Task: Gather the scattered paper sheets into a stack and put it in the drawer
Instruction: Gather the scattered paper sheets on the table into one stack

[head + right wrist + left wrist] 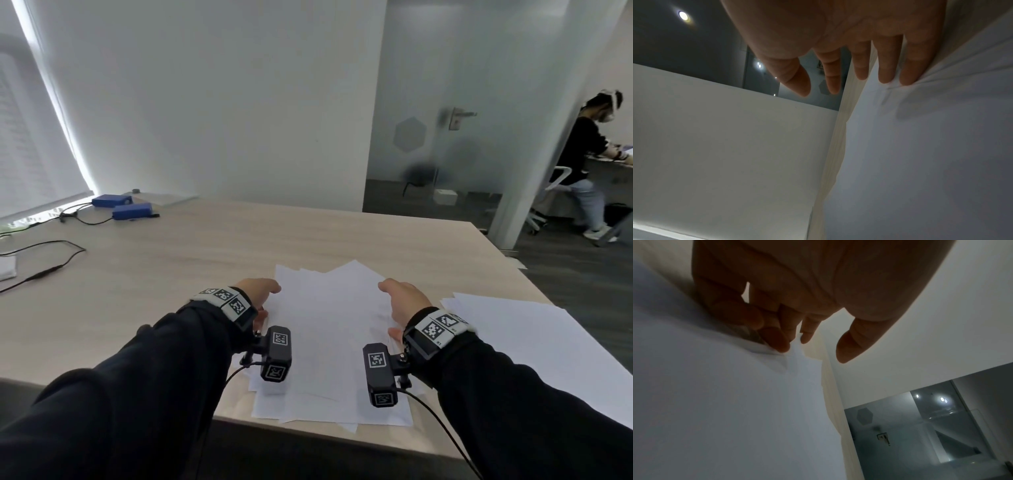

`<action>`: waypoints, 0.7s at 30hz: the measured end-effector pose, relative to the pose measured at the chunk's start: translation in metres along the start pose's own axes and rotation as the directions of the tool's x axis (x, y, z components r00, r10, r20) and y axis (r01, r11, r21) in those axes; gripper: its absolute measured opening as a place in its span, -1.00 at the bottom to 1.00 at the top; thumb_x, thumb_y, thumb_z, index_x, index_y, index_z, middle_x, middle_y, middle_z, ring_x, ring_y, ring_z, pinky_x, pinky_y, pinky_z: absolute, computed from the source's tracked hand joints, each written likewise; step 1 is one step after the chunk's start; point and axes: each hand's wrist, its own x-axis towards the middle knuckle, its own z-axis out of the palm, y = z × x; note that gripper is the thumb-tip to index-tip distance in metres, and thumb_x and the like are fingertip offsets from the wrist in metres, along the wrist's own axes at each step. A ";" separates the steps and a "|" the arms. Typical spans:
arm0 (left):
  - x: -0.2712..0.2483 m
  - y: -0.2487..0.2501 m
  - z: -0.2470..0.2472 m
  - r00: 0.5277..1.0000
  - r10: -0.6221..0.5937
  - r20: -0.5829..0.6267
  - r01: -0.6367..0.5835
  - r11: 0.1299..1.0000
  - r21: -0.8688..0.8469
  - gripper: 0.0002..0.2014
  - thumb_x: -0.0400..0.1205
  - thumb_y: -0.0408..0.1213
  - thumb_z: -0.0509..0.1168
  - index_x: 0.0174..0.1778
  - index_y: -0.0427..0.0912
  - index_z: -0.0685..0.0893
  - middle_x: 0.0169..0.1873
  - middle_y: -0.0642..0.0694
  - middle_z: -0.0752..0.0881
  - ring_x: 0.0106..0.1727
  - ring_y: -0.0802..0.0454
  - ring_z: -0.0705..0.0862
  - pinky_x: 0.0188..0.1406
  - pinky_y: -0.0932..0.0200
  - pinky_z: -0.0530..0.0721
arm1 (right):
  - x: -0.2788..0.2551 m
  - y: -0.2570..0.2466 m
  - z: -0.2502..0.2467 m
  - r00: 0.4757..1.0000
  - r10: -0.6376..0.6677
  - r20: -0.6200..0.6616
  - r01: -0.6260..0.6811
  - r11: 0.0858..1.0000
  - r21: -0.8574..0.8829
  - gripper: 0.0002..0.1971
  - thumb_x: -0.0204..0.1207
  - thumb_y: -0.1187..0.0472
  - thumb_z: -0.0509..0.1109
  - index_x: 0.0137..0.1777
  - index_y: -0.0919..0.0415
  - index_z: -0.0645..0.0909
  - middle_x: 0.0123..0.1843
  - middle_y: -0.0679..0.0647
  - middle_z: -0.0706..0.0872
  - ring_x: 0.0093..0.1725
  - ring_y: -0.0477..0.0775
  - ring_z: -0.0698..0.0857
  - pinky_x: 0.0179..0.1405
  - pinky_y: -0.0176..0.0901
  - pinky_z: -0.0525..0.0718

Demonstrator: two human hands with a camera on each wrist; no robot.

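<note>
A loose pile of white paper sheets [329, 329] lies fanned out on the wooden table [171, 274], close to its front edge. My left hand [260, 293] is at the pile's left side. In the left wrist view its bent fingertips [781, 344] touch the paper [715, 402] and the thumb stays clear. My right hand [404, 301] is at the pile's right side. Its straight fingers [908, 69] press on the paper [931, 162], wrinkling it a little. More white sheets [520, 346] lie apart on the right. No drawer is in view.
Two blue boxes [132, 210] with black cables [44, 270] sit at the table's far left. A white pad [7, 267] lies at the left edge. Beyond the table's right corner, a person [589, 164] stands at another desk behind a pillar.
</note>
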 end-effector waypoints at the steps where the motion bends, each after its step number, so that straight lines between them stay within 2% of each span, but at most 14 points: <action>1: 0.002 0.000 0.001 1.000 -0.001 0.005 0.001 1.000 0.026 -0.64 0.65 -0.14 0.32 -0.36 -0.27 0.42 -0.55 -0.17 0.40 -0.70 -0.04 0.40 -0.56 0.26 0.38 | -0.001 0.001 0.000 1.000 -0.002 0.001 0.002 1.000 0.000 -0.72 0.63 0.03 0.30 0.27 0.09 0.45 -0.08 0.02 0.48 0.08 0.19 0.50 0.39 0.33 0.57; 3: 0.004 0.001 0.002 1.000 0.003 0.007 -0.003 0.999 0.054 -0.64 0.65 -0.17 0.33 -0.37 -0.29 0.43 -0.60 -0.15 0.40 -0.66 -0.07 0.38 -0.52 0.23 0.36 | -0.003 0.001 0.000 1.000 -0.001 0.003 0.001 1.000 0.004 -0.72 0.64 0.04 0.30 0.27 0.10 0.45 -0.10 0.01 0.47 0.01 0.16 0.51 0.40 0.33 0.57; 5: 0.006 0.002 0.004 1.000 0.009 0.021 -0.011 0.992 0.129 -0.66 0.66 -0.20 0.33 -0.36 -0.31 0.46 -0.52 -0.19 0.46 -0.57 -0.11 0.40 -0.49 0.18 0.33 | -0.004 0.000 -0.002 1.000 0.002 0.006 -0.002 1.000 0.001 -0.70 0.63 0.03 0.30 0.29 0.11 0.45 -0.11 0.02 0.47 0.01 0.20 0.56 0.39 0.34 0.58; 8: 0.008 0.005 0.006 0.999 0.045 0.030 -0.052 0.957 0.287 -0.68 0.67 -0.21 0.30 -0.34 -0.34 0.52 -0.46 -0.25 0.55 -0.49 -0.17 0.49 -0.47 0.14 0.36 | -0.004 0.000 -0.004 1.000 0.021 0.004 -0.021 1.000 0.004 -0.65 0.61 0.02 0.32 0.34 0.11 0.47 -0.11 0.04 0.48 0.25 0.31 0.62 0.39 0.36 0.58; 9: 0.008 0.007 0.006 0.997 0.070 0.016 -0.071 0.936 0.345 -0.71 0.66 -0.21 0.31 -0.29 -0.34 0.57 -0.39 -0.27 0.61 -0.41 -0.21 0.59 -0.40 0.14 0.45 | -0.004 0.000 -0.004 1.000 0.026 0.006 -0.026 1.000 0.012 -0.63 0.61 0.02 0.32 0.37 0.11 0.47 -0.10 0.04 0.49 0.23 0.30 0.61 0.38 0.35 0.59; 11: 0.007 0.011 0.003 0.993 0.116 -0.024 -0.090 0.869 0.487 -0.76 0.63 -0.17 0.35 -0.05 -0.33 0.68 -0.11 -0.26 0.74 -0.05 -0.25 0.74 -0.17 0.10 0.58 | -0.004 0.001 -0.003 1.000 0.026 0.012 -0.026 0.999 0.026 -0.60 0.60 0.01 0.33 0.39 0.09 0.47 -0.06 0.02 0.50 0.09 0.21 0.57 0.37 0.32 0.60; 13: 0.006 0.012 0.002 0.989 0.139 -0.047 -0.091 0.831 0.548 -0.63 0.62 -0.13 0.39 0.20 -0.34 0.70 0.12 -0.24 0.77 0.18 -0.23 0.73 0.00 0.07 0.61 | -0.003 0.001 -0.003 1.000 0.023 0.015 -0.023 0.999 0.024 -0.61 0.60 0.00 0.32 0.38 0.08 0.47 -0.06 0.01 0.50 -0.03 0.15 0.54 0.36 0.32 0.60; 15: 0.002 0.014 0.004 0.993 0.119 -0.025 -0.089 0.852 0.517 -0.60 0.63 -0.16 0.40 0.29 -0.37 0.65 0.18 -0.32 0.76 0.24 -0.28 0.74 0.11 -0.01 0.67 | -0.004 0.000 -0.003 1.000 0.023 0.018 -0.024 1.000 0.019 -0.63 0.61 0.00 0.31 0.36 0.09 0.47 -0.07 0.02 0.50 -0.10 0.11 0.53 0.36 0.32 0.60; 16: 0.000 0.015 0.006 0.995 0.098 -0.015 -0.080 0.883 0.463 -0.61 0.64 -0.19 0.40 0.29 -0.36 0.63 0.13 -0.35 0.76 0.19 -0.31 0.75 0.14 -0.06 0.68 | -0.005 0.000 -0.003 1.000 0.022 0.019 -0.023 1.000 0.018 -0.63 0.61 0.00 0.31 0.35 0.09 0.47 -0.07 0.03 0.50 -0.08 0.12 0.53 0.36 0.33 0.60; 18: -0.003 0.018 0.010 0.997 0.083 -0.004 -0.074 0.909 0.410 -0.62 0.64 -0.20 0.39 0.29 -0.36 0.62 -0.09 -0.35 0.76 -0.04 -0.29 0.77 -0.02 -0.03 0.64 | -0.005 0.000 -0.003 1.000 0.017 0.021 -0.018 1.000 0.022 -0.63 0.61 0.00 0.31 0.36 0.10 0.47 -0.05 0.04 0.51 0.02 0.17 0.54 0.36 0.32 0.60; 19: -0.003 0.019 0.011 0.996 0.084 0.006 -0.079 0.900 0.428 -0.64 0.64 -0.18 0.39 0.25 -0.36 0.63 -0.09 -0.35 0.77 -0.05 -0.29 0.77 -0.07 0.02 0.58 | -0.005 0.000 -0.002 1.000 0.013 0.020 -0.013 1.000 0.026 -0.62 0.61 0.00 0.31 0.37 0.10 0.47 -0.03 0.06 0.51 0.05 0.18 0.54 0.36 0.31 0.60; 21: -0.003 0.021 0.013 0.995 0.102 0.011 -0.095 0.867 0.489 -0.67 0.63 -0.13 0.40 0.15 -0.31 0.66 0.16 -0.35 0.76 0.20 -0.30 0.75 0.01 0.03 0.61 | -0.006 0.001 -0.003 1.000 0.008 0.016 -0.008 0.999 0.037 -0.61 0.60 0.00 0.32 0.38 0.09 0.46 -0.02 0.06 0.51 0.10 0.19 0.57 0.37 0.30 0.60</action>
